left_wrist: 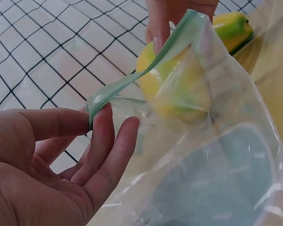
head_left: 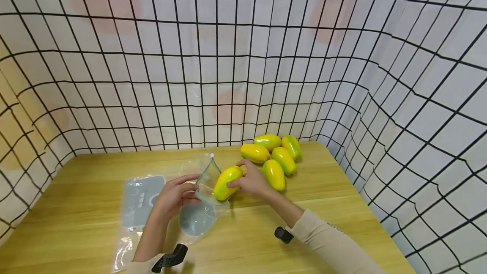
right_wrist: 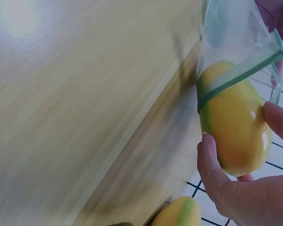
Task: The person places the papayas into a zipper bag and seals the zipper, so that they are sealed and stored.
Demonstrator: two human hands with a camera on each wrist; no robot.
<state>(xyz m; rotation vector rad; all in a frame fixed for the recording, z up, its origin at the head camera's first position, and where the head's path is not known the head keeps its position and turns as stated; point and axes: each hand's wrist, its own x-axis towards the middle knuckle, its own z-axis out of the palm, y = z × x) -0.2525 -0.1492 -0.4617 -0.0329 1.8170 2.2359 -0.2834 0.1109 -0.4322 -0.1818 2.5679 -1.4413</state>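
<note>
My left hand pinches the green zip edge of a clear zip bag between thumb and fingers, and the bag's mouth stands apart. In my right hand is a yellow-green mango, gripped by its near end with thumb and fingers. The mango's far end is inside the bag's mouth, with the zip strip lying across it in the right wrist view. Through the clear film in the left wrist view, the mango looks hazy. A grey-blue printed patch shows on the bag.
Several more mangoes lie grouped at the back right of the wooden table. Another clear bag with a grey print lies flat at the left, partly under my left arm. A black grid net stands along the back and sides.
</note>
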